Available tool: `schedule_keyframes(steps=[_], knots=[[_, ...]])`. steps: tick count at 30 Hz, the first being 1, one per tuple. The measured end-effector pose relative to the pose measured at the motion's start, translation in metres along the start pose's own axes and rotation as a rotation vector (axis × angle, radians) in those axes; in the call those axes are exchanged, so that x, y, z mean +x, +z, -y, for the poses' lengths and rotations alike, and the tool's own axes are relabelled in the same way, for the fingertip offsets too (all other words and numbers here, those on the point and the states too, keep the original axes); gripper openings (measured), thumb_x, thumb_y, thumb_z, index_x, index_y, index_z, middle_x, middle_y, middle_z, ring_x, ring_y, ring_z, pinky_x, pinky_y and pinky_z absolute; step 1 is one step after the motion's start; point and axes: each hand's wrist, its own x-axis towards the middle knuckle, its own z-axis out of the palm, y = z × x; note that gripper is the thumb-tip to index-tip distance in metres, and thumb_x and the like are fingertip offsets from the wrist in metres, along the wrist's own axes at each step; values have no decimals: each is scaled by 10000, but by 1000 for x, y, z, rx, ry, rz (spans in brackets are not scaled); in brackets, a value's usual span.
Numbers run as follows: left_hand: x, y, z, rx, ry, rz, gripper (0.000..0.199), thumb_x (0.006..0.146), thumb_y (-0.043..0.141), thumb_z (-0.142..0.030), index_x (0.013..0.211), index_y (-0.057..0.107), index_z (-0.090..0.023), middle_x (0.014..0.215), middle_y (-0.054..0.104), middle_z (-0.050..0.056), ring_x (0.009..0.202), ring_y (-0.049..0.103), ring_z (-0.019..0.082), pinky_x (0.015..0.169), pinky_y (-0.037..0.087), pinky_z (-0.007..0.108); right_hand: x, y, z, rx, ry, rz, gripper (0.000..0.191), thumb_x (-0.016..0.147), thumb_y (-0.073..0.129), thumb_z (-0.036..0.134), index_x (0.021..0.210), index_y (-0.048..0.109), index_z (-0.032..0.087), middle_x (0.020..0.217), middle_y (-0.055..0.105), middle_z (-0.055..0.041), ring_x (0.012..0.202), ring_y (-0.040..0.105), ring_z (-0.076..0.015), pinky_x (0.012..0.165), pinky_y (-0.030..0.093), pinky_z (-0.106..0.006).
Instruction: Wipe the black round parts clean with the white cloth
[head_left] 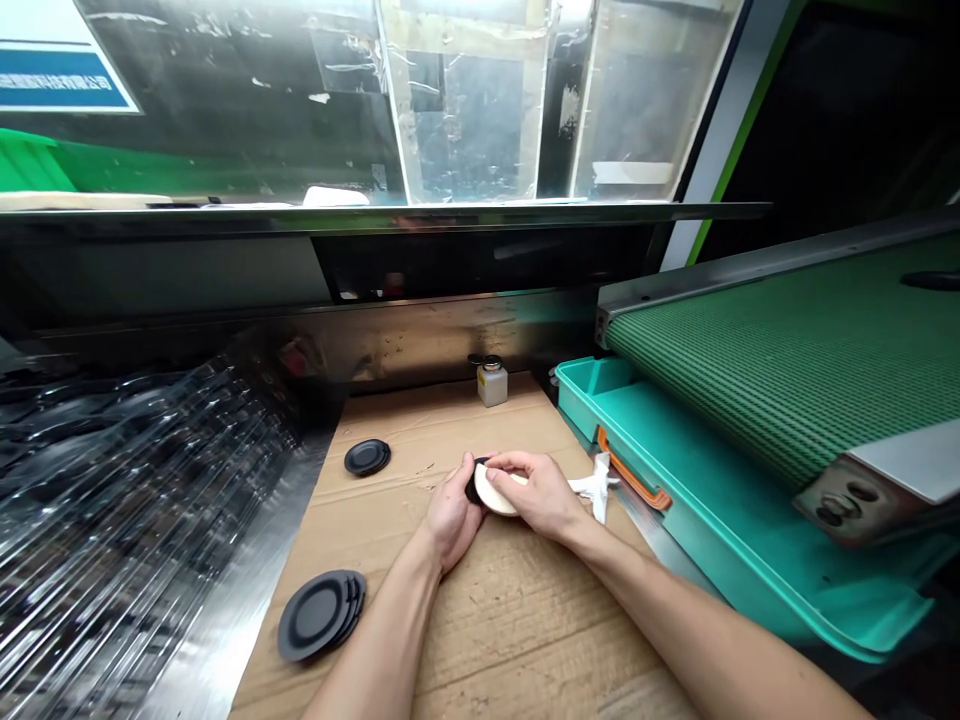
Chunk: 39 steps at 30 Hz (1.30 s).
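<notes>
2 disc stacks (pixel 319 615), bottle (pixel 493 386), tray (pixel 720 540) surround cream pad (pixel 495 493).

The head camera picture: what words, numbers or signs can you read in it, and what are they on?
White-and-blue rectangular sign, top left: a row of white characters on its blue band, cut off by the picture's edge and too blurred to read.
Small whitish square bottle: its yellow label is too small to read.
I can make out no other writing.
</notes>
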Motion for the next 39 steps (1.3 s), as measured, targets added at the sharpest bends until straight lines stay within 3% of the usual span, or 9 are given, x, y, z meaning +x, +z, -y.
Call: schedule_keyframes(steps=[6, 11, 15, 21, 27, 32, 36, 39], knots=[[-2, 0, -1, 32, -21, -61, 336, 902, 514, -314, 1098, 603, -55, 1087, 628, 180, 1005, 612, 256, 898, 493, 388, -1, -15, 5, -175, 5, 218, 238, 827, 558, 301, 939, 719, 165, 920, 683, -32, 849, 624, -154, 756, 461, -236], [1, -2, 1, 34, 6, -73, 299, 906, 510, -286, 1050, 608, -43, 1092, 625, 187, 1015, 605, 256, 891, 501, 393, 0, -22, 13, -373, -100, 7, 276, 876, 505, 306, 1048, 708, 233, 1001, 684, -8, 918, 627, -151, 831, 437, -239], [2, -2, 3, 35, 7, -52, 301, 904, 516, -293, 1045, 613, -44, 1098, 624, 182, 1021, 603, 251, 900, 499, 378, 1, -13, 13, -342, -130, 118, 214, 859, 535, 300, 959, 720, 260, 942, 689, 37, 854, 628, -119, 775, 437, -207], [3, -1, 3, 27, 41, -69, 303, 919, 498, -298, 1065, 598, -52, 1107, 621, 181, 1020, 605, 240, 901, 498, 378, 1, -14, 7, -384, -37, -73, 251, 858, 526, 340, 996, 718, 257, 931, 690, 18, 852, 624, -138, 770, 429, -235], [-2, 5, 4, 27, 84, -157, 313, 917, 500, -296, 1080, 579, -40, 1098, 618, 206, 999, 616, 251, 889, 501, 394, 0, -11, 3, -213, 124, 67, 234, 803, 563, 344, 865, 727, 190, 855, 686, -16, 763, 613, -152, 650, 426, -227], [-1, 3, 5, 14, 108, -147, 319, 929, 477, -298, 1098, 564, -42, 1122, 610, 208, 1014, 610, 248, 901, 497, 394, 1, -12, 3, -295, 120, -79, 238, 800, 569, 341, 928, 727, 216, 862, 688, -3, 771, 616, -154, 690, 428, -239], [1, -2, 3, -9, 41, -141, 360, 922, 483, -335, 1132, 552, -51, 1141, 601, 216, 1005, 614, 262, 902, 495, 417, -4, -6, 5, -263, 37, 101, 249, 840, 535, 351, 914, 720, 201, 863, 686, -15, 776, 621, -146, 683, 429, -227], [3, -4, 1, -39, -2, -52, 347, 936, 451, -324, 1112, 565, -46, 1158, 595, 210, 1019, 608, 258, 916, 491, 406, -3, -1, 10, -418, -54, -44, 287, 884, 488, 375, 1048, 696, 268, 959, 688, -7, 874, 630, -157, 777, 424, -244]])
